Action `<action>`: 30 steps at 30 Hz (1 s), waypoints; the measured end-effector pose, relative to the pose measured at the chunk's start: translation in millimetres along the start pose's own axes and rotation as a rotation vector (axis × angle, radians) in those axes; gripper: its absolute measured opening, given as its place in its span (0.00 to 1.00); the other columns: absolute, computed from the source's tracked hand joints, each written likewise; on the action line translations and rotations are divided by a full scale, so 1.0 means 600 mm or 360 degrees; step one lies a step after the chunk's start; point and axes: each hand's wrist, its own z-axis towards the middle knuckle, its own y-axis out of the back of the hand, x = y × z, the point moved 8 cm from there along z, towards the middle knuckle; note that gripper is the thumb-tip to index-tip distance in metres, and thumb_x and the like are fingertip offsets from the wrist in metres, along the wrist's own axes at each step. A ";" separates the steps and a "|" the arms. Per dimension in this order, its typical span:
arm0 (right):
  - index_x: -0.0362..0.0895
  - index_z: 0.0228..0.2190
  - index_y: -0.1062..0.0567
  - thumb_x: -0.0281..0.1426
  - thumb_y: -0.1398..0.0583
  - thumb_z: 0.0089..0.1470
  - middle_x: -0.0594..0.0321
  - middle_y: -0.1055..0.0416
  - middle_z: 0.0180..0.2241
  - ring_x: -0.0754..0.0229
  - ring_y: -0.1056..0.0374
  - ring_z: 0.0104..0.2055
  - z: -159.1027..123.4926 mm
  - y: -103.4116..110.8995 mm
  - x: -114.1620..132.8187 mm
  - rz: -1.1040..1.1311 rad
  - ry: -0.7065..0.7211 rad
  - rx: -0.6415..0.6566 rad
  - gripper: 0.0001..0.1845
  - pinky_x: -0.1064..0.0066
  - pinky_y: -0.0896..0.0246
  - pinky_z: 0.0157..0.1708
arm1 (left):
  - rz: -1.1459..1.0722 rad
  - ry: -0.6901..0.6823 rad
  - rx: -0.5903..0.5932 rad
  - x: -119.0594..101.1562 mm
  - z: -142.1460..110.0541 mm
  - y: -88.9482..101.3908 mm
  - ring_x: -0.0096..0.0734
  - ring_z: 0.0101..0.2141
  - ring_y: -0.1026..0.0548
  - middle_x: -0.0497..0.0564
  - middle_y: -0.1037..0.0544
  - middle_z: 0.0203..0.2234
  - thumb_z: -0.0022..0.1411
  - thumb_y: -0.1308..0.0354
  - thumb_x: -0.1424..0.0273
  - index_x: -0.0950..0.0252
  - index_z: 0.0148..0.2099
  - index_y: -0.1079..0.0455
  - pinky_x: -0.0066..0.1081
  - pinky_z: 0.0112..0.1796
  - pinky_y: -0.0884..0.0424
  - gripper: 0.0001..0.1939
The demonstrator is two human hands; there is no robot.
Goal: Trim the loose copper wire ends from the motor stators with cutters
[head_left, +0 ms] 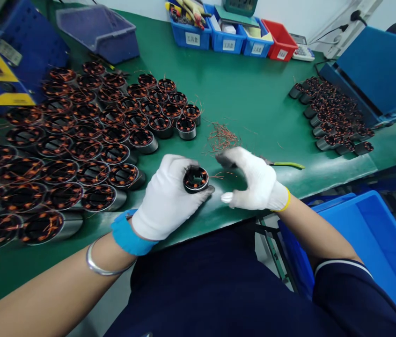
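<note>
From my end, the dark, copper-wound ring (201,189) is in the left hand (168,199), whose gloved fingers and thumb close around its wall near the counter's front edge. Its opening faces up towards my view, so I judge the long axis near upright with perhaps a slight lean. Loose wire ends (222,176) stick out on the side towards the right hand (256,180), which is just beside the ring and apart from it. That hand is the nearer to the wire tips; its grip is released, thumb and fingers spread, with nothing visible held between them. Behind it lie green-handled pliers (289,164), partly hidden, and I can't tell whether the glove touches them. The green counter (250,107) carries a pile of wire scraps (222,136) just beyond the hands, crowded wound rings (115,199) to the left, and a smaller cluster (324,142) at the far right.
</note>
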 end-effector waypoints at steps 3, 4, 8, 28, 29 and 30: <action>0.39 0.45 0.27 0.40 0.44 0.57 0.50 0.27 0.42 0.50 0.33 0.45 0.002 -0.021 0.029 -0.0723 0.0375 0.0106 0.20 0.50 0.41 0.52 | 0.0084 -0.0019 0.0140 -0.003 -0.004 -0.015 0.39 0.38 0.25 0.53 0.29 0.41 0.52 0.34 0.59 0.62 0.52 0.33 0.35 0.38 0.27 0.26; 0.41 0.40 0.26 0.35 0.47 0.59 0.54 0.26 0.37 0.52 0.33 0.41 0.002 -0.036 0.030 -0.0897 0.0419 0.0225 0.15 0.51 0.41 0.51 | 0.0115 -0.0011 0.0200 -0.003 -0.005 -0.020 0.38 0.37 0.25 0.53 0.30 0.41 0.53 0.35 0.58 0.61 0.51 0.32 0.35 0.37 0.28 0.25; 0.43 0.33 0.24 0.31 0.51 0.61 0.59 0.28 0.28 0.57 0.34 0.32 -0.005 -0.038 0.004 -0.1141 0.0335 0.0496 0.16 0.54 0.40 0.49 | 0.0252 0.0125 0.0392 0.005 -0.006 -0.033 0.40 0.35 0.25 0.52 0.30 0.40 0.52 0.37 0.53 0.62 0.46 0.30 0.36 0.35 0.28 0.23; 0.46 0.59 0.35 0.53 0.38 0.41 0.46 0.34 0.53 0.38 0.32 0.47 -0.152 0.120 -0.122 -0.1307 -0.1088 0.0720 0.46 0.55 0.34 0.37 | -0.0167 0.0298 0.0508 0.037 0.021 -0.061 0.41 0.37 0.26 0.53 0.24 0.33 0.57 0.47 0.67 0.62 0.37 0.31 0.39 0.41 0.29 0.07; 0.46 0.59 0.35 0.53 0.38 0.40 0.46 0.33 0.52 0.39 0.32 0.46 -0.146 0.118 -0.117 -0.1322 -0.1085 0.0736 0.47 0.56 0.34 0.35 | -0.0155 0.0283 0.0507 0.036 0.022 -0.061 0.41 0.36 0.26 0.53 0.24 0.32 0.57 0.48 0.66 0.62 0.36 0.32 0.40 0.40 0.29 0.07; 0.46 0.59 0.35 0.52 0.37 0.39 0.47 0.32 0.50 0.39 0.31 0.45 -0.142 0.114 -0.114 -0.1329 -0.1074 0.0743 0.47 0.56 0.35 0.34 | -0.0143 0.0269 0.0504 0.034 0.023 -0.060 0.41 0.36 0.26 0.53 0.24 0.32 0.57 0.48 0.66 0.62 0.35 0.32 0.40 0.40 0.29 0.07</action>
